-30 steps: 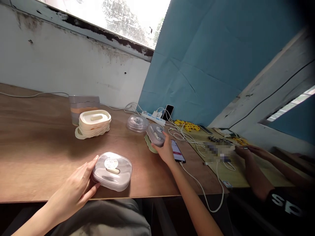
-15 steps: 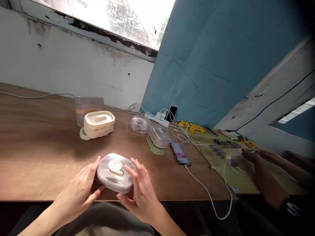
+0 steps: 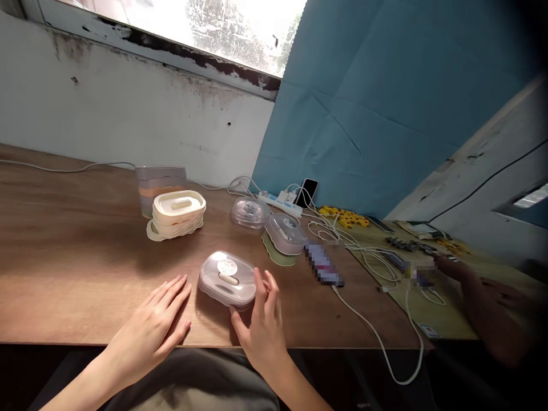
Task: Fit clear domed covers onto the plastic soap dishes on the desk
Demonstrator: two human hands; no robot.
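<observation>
Clear plastic container (image 3: 227, 279), rounded-rectangle, glossy see-through lid with a round white sticker and a cream oval tab, sits on the near part of the wooden table (image 3: 64, 251). Right hand (image 3: 261, 319) cups its near right side, fingers loosely curved against the wall, thumb at the near edge. Left hand (image 3: 156, 325) lies flat just left of it, fingers spread, holding nothing, not touching the container. Farther back: cream stack of lids (image 3: 177, 214), wavy-edged, matte, in front of a grey-and-orange banded box (image 3: 160, 181). To the right, a round clear lid (image 3: 250, 212) and another clear container on a pale green mat (image 3: 285, 235). White power strip (image 3: 280, 201) with tangled white cables, dark phone (image 3: 309, 192) leaning on the blue sheet (image 3: 385, 114). Table is brown wood-grain, smooth. Stained white wall, window above. Another person's hand (image 3: 458, 268) at far right.
</observation>
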